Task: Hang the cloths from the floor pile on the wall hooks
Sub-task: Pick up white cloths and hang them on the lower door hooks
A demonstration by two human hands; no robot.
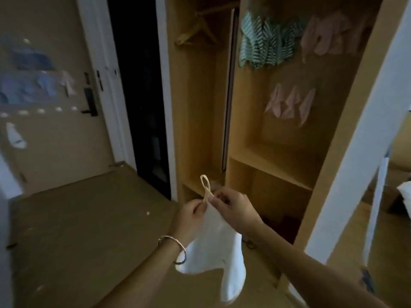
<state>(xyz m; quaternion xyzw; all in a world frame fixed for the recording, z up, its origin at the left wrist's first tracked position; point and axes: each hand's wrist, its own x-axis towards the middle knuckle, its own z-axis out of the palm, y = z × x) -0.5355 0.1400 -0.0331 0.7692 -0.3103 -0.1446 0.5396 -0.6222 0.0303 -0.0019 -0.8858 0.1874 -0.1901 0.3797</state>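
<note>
Low centre of the frame, your left hand and right hand both pinch the white cloth at its top corner, its beige loop standing up, cloth hanging below

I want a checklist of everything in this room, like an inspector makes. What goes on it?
Surface: brown floor, few pale specks.
Job's things: white cloth held up, its loop on top; green striped cloths and pink cloths hang in the wardrobe; blue cloths on the left wall above a row of hooks.
Clutter: wooden hanger in the wardrobe.
Hands: left hand and right hand pinch the cloth below the loop.
Cables: nothing seen.
Surroundings: dark doorway beside the wardrobe.
</note>
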